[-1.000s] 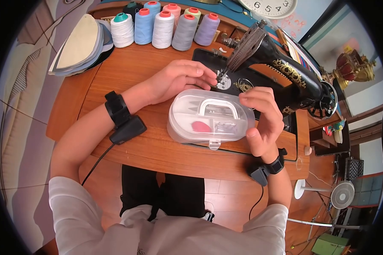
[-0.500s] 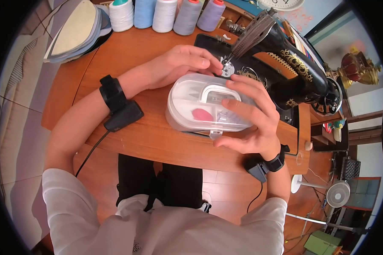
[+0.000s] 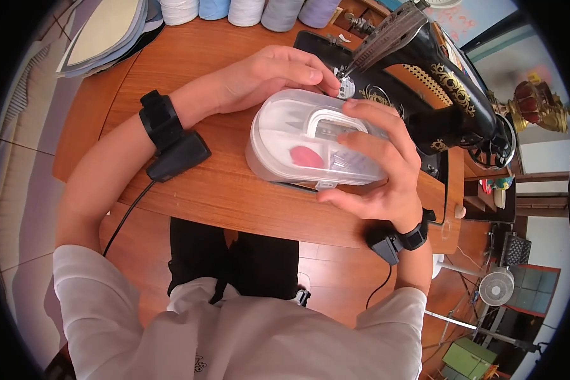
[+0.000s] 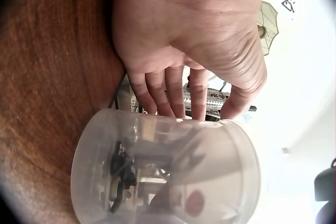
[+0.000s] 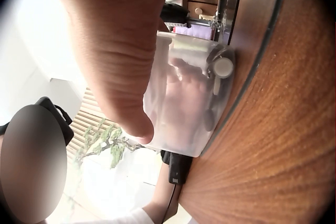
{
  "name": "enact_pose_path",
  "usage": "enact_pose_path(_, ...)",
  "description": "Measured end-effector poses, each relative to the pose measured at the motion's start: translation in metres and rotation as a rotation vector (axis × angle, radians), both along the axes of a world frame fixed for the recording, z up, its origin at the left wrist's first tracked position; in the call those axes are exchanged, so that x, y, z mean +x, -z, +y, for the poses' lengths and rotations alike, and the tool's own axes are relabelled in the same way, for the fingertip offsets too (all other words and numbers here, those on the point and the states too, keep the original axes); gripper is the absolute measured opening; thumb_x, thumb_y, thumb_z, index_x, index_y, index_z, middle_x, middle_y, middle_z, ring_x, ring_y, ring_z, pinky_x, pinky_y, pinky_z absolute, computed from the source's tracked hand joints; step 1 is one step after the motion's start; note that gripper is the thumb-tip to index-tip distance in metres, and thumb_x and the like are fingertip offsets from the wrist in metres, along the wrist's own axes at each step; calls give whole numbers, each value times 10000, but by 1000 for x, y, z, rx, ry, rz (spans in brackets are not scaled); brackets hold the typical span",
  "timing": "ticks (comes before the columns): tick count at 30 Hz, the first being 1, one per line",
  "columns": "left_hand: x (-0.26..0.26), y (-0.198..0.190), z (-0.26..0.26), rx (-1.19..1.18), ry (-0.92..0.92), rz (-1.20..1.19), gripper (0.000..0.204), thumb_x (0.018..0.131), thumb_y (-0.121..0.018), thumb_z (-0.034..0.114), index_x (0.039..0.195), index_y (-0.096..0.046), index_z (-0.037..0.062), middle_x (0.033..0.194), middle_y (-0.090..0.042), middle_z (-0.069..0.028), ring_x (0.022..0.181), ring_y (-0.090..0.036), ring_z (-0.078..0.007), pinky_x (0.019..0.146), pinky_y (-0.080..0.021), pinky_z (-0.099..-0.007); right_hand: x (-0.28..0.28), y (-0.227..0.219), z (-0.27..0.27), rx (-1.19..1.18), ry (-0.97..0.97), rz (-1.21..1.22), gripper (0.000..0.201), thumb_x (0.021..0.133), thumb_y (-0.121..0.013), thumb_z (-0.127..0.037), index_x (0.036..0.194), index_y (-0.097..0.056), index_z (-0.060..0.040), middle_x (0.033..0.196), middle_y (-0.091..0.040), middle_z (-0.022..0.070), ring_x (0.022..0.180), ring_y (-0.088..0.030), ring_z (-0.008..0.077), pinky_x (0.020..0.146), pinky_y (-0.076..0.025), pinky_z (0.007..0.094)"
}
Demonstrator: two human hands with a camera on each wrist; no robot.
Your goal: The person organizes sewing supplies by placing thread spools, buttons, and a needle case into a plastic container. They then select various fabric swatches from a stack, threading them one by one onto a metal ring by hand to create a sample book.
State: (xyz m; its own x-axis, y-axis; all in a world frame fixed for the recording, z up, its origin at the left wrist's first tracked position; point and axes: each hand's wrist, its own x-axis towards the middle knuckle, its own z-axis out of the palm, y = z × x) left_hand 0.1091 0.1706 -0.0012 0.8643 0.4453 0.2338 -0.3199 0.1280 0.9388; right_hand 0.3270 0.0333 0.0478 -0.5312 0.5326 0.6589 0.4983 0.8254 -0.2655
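From my station I saw the clear lidded box (image 3: 275,139) on the wooden table (image 3: 234,202), beside the sewing machine (image 3: 453,92). The left hand (image 3: 263,76) was open and relaxed just behind it; the right hand (image 3: 389,171) spread loosely over its right end, thumb near the latch (image 3: 326,184). I judged it light, stiff and slightly slippery — best steadied by its side walls, the thin latch handled gently.

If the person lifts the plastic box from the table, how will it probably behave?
The box looks like smooth, hard plastic, so it should keep its shape but may feel slippery. It is probably light, as only a few small things, such as the pink piece, show through the lid. Its base looks flat and broad, so tipping seems unlikely.
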Motion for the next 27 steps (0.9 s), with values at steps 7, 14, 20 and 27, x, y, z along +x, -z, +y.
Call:
enact_pose_path(7, -1, -2, -2, 20, 31, 28, 449, 942, -649, 299, 1226, -635, -49, 1220, -673, -159, 1132, -658, -209, 1011, -508, -325, 1, -1, 0, 16, -3, -44, 603, 592, -941, -359, 1055, -692, -63, 1231, -634, 183, 1065, -646, 372, 882, -541, 459)
enact_pose_path(14, -2, -2, -1, 62, 59, 45, 447, 953, -652, 304, 1226, -645, -49, 1220, -678, -161, 1141, -659, -206, 1017, -507, -315, 2, 0, 0, 43, -4, -79, 623, 600, -951, -383, 1053, -681, -51, 1222, -631, 213, 1053, -656, 372, 875, -549, 457)
enact_pose_path(20, -1, 1, 2, 62, 83, 28, 441, 962, -643, 304, 1224, -648, -51, 1214, -683, -160, 1140, -659, -203, 1011, -508, -310, -3, 0, -2, 28, 31, -21, 515, 579, -912, -260, 1015, -693, -93, 1194, -636, 141, 1000, -652, 359, 826, -552, 438)
enact_pose_path(27, -2, 0, 0, 37, 81, 37, 437, 957, -651, 305, 1213, -649, -50, 1210, -685, -155, 1130, -659, -197, 999, -509, -308, -3, 3, 0, 53, 29, -11, 523, 584, -914, -269, 1022, -691, -90, 1200, -635, 143, 985, -651, 354, 818, -552, 433)
